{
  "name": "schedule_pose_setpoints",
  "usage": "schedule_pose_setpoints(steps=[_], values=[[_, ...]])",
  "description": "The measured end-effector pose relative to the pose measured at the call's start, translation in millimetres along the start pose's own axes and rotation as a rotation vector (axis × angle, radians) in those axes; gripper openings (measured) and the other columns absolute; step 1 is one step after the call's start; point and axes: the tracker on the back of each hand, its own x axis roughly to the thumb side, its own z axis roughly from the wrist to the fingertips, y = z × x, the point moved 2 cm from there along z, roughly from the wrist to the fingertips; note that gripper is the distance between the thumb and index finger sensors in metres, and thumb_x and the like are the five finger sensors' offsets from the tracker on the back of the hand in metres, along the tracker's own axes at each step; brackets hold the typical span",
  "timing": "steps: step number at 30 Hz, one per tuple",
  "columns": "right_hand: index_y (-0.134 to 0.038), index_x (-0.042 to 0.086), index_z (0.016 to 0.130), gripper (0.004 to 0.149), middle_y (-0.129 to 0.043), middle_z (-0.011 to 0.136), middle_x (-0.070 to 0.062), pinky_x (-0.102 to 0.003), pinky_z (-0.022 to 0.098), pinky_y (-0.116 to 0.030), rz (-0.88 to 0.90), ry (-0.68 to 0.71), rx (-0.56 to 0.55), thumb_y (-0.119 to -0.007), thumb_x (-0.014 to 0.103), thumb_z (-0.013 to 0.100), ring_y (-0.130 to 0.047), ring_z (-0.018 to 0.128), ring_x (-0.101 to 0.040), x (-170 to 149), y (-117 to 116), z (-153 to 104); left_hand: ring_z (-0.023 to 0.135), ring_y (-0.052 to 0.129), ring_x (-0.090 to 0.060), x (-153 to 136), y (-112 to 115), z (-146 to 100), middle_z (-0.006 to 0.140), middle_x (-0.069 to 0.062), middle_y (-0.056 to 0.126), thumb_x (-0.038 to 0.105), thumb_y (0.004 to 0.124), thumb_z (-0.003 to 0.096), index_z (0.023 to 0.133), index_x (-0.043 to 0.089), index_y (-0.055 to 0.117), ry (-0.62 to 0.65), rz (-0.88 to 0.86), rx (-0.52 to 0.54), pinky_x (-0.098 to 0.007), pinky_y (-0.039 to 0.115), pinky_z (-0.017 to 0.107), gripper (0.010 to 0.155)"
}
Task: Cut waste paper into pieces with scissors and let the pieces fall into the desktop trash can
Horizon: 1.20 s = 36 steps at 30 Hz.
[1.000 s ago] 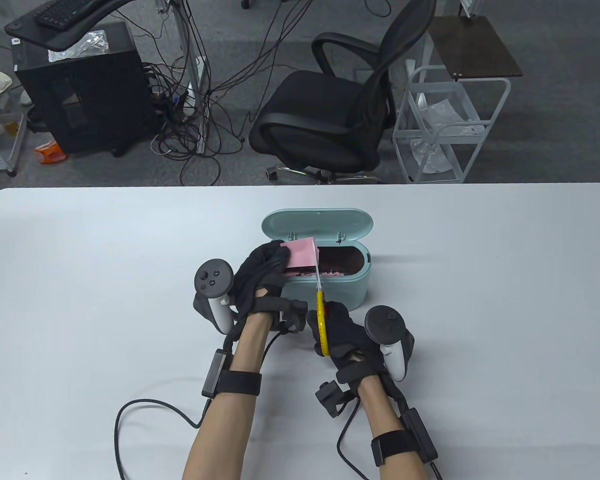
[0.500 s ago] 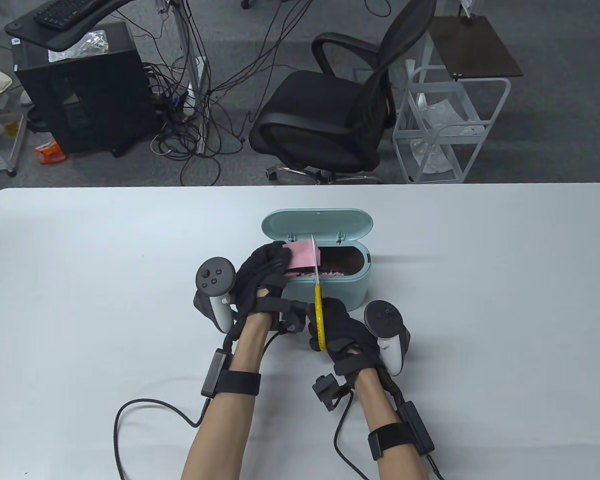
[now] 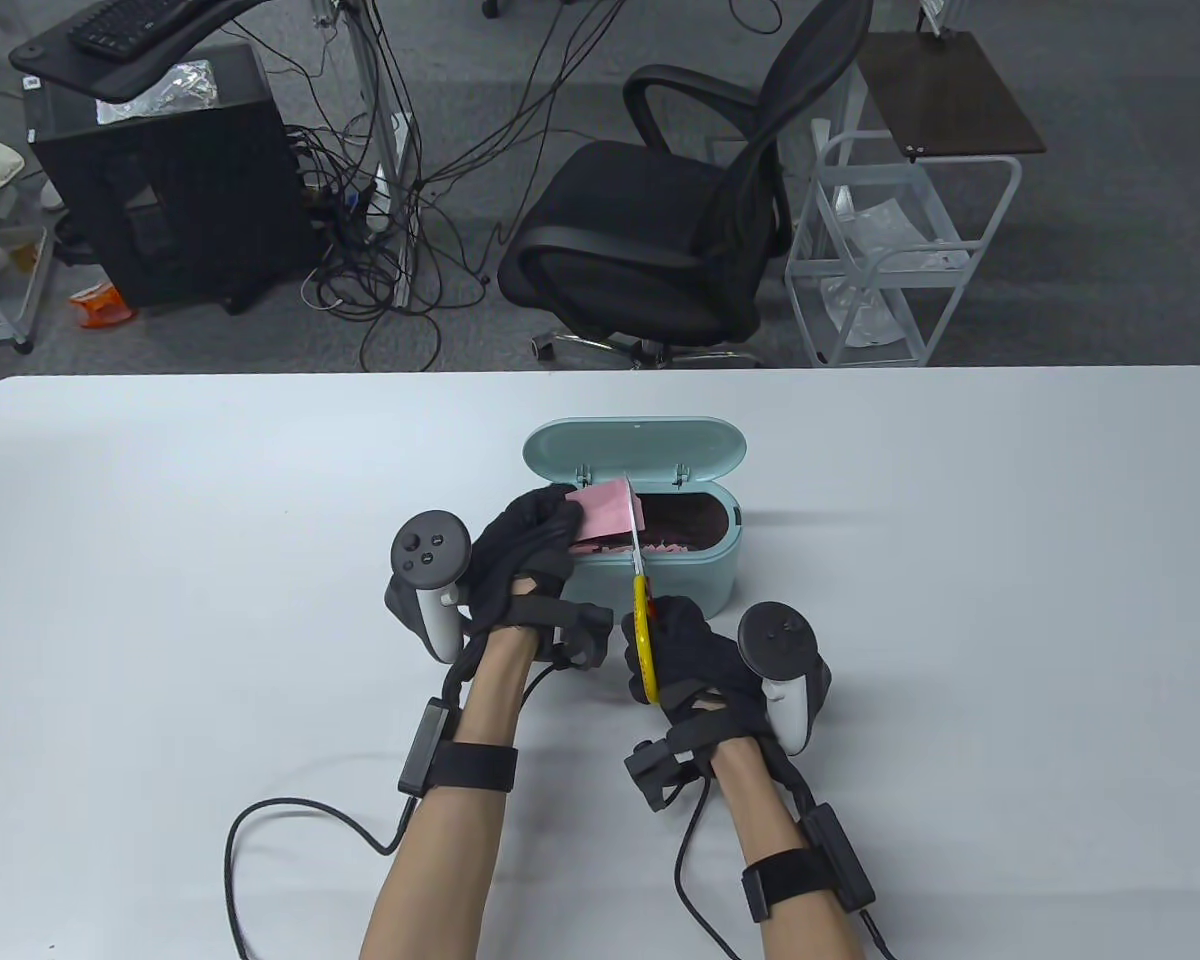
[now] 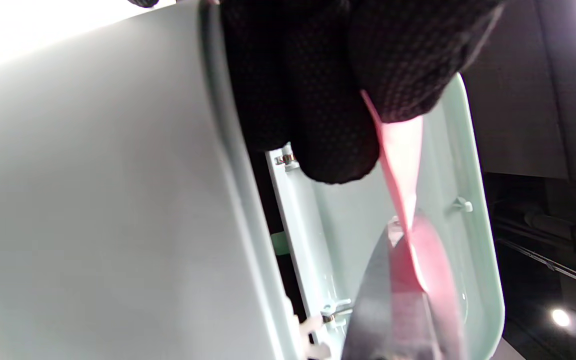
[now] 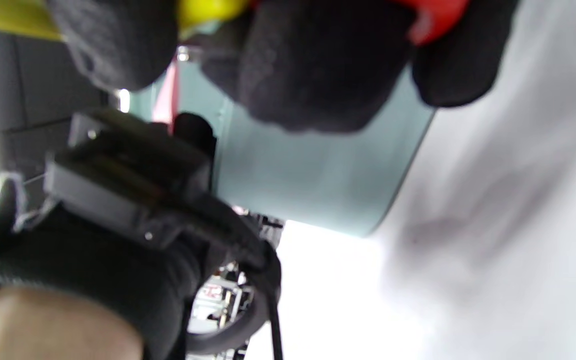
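A mint-green desktop trash can [image 3: 660, 580] stands mid-table with its lid [image 3: 635, 448] flipped open behind it. My left hand [image 3: 530, 535] pinches a pink sheet of paper [image 3: 608, 508] above the can's left end; the left wrist view shows the pink paper [image 4: 400, 150] between my fingertips [image 4: 338, 145]. My right hand [image 3: 685, 655] grips the yellow-and-red handles of the scissors [image 3: 642, 640] in front of the can. The blades [image 3: 632, 520] run through the paper's right part. Pink scraps [image 3: 660, 547] lie inside the can.
A black cable [image 3: 260, 830] loops on the table near my left forearm. Beyond the far table edge stand a black office chair [image 3: 660, 220], a white wire cart [image 3: 900, 250] and a black computer case [image 3: 160, 180].
The scissors pushed forward into the pink paper, then my right hand drew slightly back toward me. My left hand and the paper stayed almost still.
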Motion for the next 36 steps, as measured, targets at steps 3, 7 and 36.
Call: schedule_pose_setpoints(steps=[3,7,36], values=[[-0.051,0.007,0.094,0.079,-0.092,0.058,0.003,-0.055,0.059,-0.076,0.004,-0.01,0.048,-0.071,0.062,0.041,-0.099,0.029,-0.017,-0.8,-0.2,-0.8,0.071,0.102,-0.016,1.2,-0.1,0.8,0.065,0.013,0.107,0.041,0.088,0.0433,0.08,0.026,0.091,0.007,0.006,-0.016,-0.065,0.047,0.075,0.04],[-0.046,0.008,0.097,0.086,-0.089,0.064,0.003,-0.058,0.061,-0.072,-0.036,-0.019,0.089,-0.07,0.068,0.04,-0.098,0.036,-0.018,2.3,-1.5,0.9,0.071,0.102,-0.016,2.4,-0.5,1.6,0.064,0.012,0.107,0.04,0.089,0.0429,0.08,0.026,0.092,0.015,0.022,-0.027,-0.065,0.047,0.075,0.04],[-0.048,0.007,0.095,0.086,-0.091,0.059,0.005,-0.058,0.061,-0.071,0.019,-0.023,0.052,-0.072,0.068,0.039,-0.099,0.032,-0.017,-2.0,-0.4,-1.6,0.07,0.102,-0.014,-0.8,-1.7,2.9,0.064,0.014,0.107,0.043,0.088,0.043,0.08,0.028,0.091,0.004,-0.011,-0.027,-0.063,0.049,0.075,0.04]])
